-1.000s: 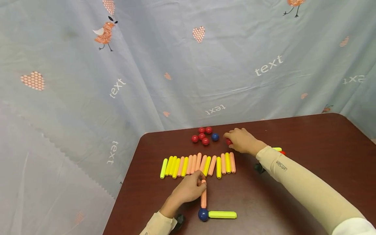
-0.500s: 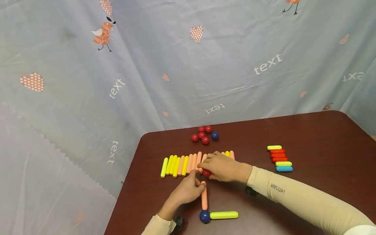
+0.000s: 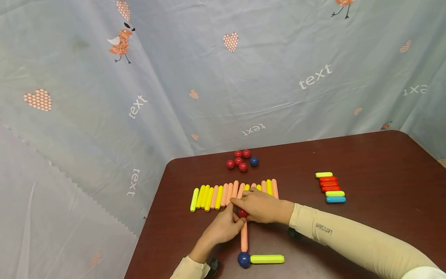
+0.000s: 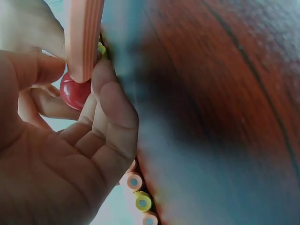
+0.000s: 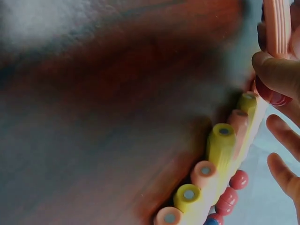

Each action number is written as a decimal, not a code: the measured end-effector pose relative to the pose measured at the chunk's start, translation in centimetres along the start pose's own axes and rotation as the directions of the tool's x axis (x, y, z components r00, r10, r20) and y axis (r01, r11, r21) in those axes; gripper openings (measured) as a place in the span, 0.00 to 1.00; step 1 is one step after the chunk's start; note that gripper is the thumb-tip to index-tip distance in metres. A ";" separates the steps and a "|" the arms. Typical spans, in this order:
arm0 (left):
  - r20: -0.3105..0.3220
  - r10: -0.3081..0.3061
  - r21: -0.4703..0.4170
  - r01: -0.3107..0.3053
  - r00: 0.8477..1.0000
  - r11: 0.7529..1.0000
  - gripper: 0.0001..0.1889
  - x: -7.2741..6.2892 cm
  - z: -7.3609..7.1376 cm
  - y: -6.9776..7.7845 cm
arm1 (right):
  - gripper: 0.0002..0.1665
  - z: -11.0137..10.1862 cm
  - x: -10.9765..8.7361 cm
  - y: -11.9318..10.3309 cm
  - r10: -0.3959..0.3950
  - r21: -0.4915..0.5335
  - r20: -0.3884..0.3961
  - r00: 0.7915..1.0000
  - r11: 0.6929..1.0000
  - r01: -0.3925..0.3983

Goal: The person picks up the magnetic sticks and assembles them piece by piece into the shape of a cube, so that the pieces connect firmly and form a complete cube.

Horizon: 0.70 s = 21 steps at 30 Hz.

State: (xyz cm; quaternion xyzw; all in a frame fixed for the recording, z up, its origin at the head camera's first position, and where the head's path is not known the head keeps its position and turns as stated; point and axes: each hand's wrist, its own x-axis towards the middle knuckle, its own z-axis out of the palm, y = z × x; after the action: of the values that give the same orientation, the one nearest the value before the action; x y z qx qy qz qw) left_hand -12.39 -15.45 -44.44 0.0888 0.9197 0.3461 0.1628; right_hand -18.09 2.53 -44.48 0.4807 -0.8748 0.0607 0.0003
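A pink magnetic rod [image 3: 244, 238] runs from a dark blue ball [image 3: 244, 260] up to my left hand [image 3: 222, 225], whose thumb and fingers pinch its far end. From that same blue ball a lime rod [image 3: 267, 259] points right. My right hand [image 3: 262, 206] grips a red ball [image 3: 242, 213] between thumb and fingers. In the left wrist view the red ball [image 4: 75, 91] meets the end of the pink rod [image 4: 84, 40]. The right wrist view shows the ball [image 5: 272, 93] partly hidden by the thumb.
Behind the hands lies a row of pink and yellow rods [image 3: 218, 197], partly covered by the right hand. Several red balls [image 3: 238, 161] and one blue ball [image 3: 254, 161] sit farther back. Short lime, red and blue rods [image 3: 330, 184] are stacked at right on the brown table [image 3: 379, 170].
My right hand has brought a red ball from the back of the table leftward and nearer, to the pink rod's far end. The left hand has stayed nearly in place.
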 end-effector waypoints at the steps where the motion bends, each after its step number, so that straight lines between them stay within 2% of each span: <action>1: -0.001 0.003 -0.004 -0.003 1.000 1.000 0.25 0.0 0.0 -0.1 | 0.43 0.1 0.0 -0.1 -0.004 -0.006 -0.001 1.000 1.000 0.004; 6: -0.012 0.029 0.004 -0.029 1.000 1.000 0.31 0.1 0.2 -0.4 | 0.45 0.4 -0.2 -0.4 -0.027 -0.033 -0.016 1.000 0.999 0.027; 10: -0.022 0.022 0.031 -0.022 1.000 0.999 0.33 0.3 0.4 -0.6 | 0.48 0.4 -0.3 -0.6 -0.039 -0.032 -0.011 0.999 0.999 0.039; 13: -0.036 0.007 0.050 -0.005 0.999 0.999 0.30 0.3 0.5 -0.6 | 0.48 0.0 -0.7 0.0 -0.044 -0.045 0.000 0.999 0.998 0.044; 17: -0.051 0.008 0.069 -0.004 0.999 0.998 0.21 0.3 0.7 -0.6 | 0.31 -0.8 -2.3 2.3 -0.031 -0.099 -0.044 0.999 0.995 0.026; 21: -0.050 -0.001 0.082 0.006 0.999 0.997 0.16 0.2 0.5 -0.5 | 0.13 -1.3 -4.2 5.2 0.045 -0.104 -0.096 0.994 0.993 -0.055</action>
State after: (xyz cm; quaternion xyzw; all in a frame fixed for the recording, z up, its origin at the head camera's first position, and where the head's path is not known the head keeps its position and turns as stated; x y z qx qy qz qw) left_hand -12.40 -15.48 -45.19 0.0852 0.9370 0.3099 0.1366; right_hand -20.31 8.96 -44.00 0.4547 -0.8875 0.0363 0.0656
